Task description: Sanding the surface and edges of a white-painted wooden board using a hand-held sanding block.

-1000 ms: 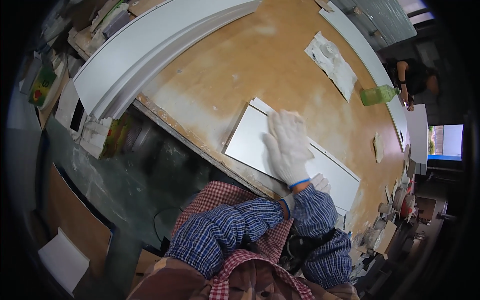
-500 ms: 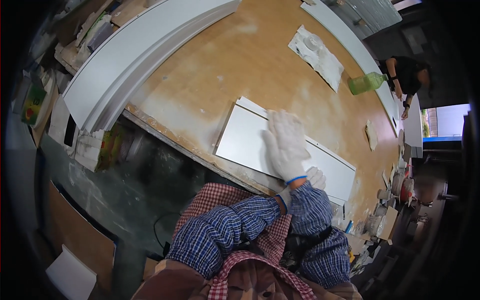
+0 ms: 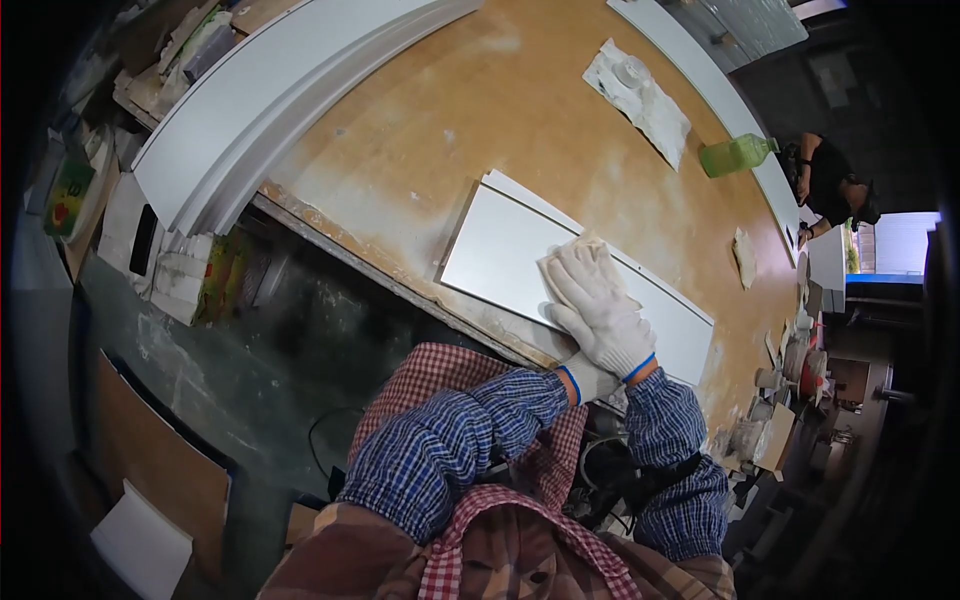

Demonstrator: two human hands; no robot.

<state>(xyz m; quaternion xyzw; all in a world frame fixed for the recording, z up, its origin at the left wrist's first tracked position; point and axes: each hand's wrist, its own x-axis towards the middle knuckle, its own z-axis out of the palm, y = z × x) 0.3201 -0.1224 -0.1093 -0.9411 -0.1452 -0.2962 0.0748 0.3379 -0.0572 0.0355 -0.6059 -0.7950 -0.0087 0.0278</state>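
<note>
A long white panel (image 3: 497, 257) with a groove along its far side lies slantwise near the table's front edge. My right hand (image 3: 603, 316), in a white knit glove with a blue cuff, rests on it with fingers stretched flat over a beige cloth (image 3: 592, 243). Only the cloth's edge shows past the fingertips. My left hand (image 3: 592, 381), also gloved, is at the panel's near edge, under my right wrist. Its fingers are hidden, so I cannot tell what they touch.
Long white mouldings (image 3: 262, 112) lie along the table's left side. Farther off are a crumpled white sheet (image 3: 655, 118), a green plastic bottle (image 3: 738, 156) and another long white panel (image 3: 700, 75). Another person (image 3: 832, 180) bends over the far right side. Clutter lines the right edge.
My right hand has slid right and toward me along the panel, and the cloth's edge now shows. My left fingers, partly visible before, are covered. The other person has bent lower.
</note>
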